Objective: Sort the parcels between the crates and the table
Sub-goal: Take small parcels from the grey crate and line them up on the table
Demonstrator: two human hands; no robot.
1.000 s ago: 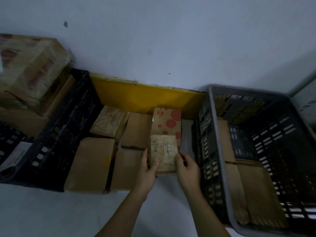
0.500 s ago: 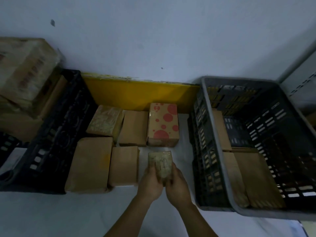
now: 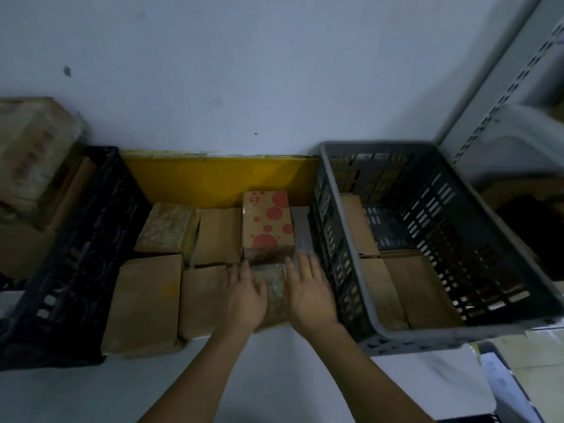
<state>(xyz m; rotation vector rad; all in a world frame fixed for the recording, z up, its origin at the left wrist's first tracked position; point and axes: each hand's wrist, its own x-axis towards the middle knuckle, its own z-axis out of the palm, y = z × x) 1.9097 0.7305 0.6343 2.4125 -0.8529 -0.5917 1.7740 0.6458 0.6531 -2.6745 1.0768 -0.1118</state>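
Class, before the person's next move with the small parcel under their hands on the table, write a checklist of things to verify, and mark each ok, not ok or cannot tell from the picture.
1. Small parcel lies flat on the table: ok.
2. It sits in front of the red-dotted box, in line with the row: ok.
3. Left hand is flat on the parcel, not gripping: ok.
4. Right hand is clear of the parcel: cannot tell; it is open, beside the right edge.
5. Grey crate has free room for another parcel: ok.
6. Writing on the parcel is readable: cannot tell, blurred and covered.
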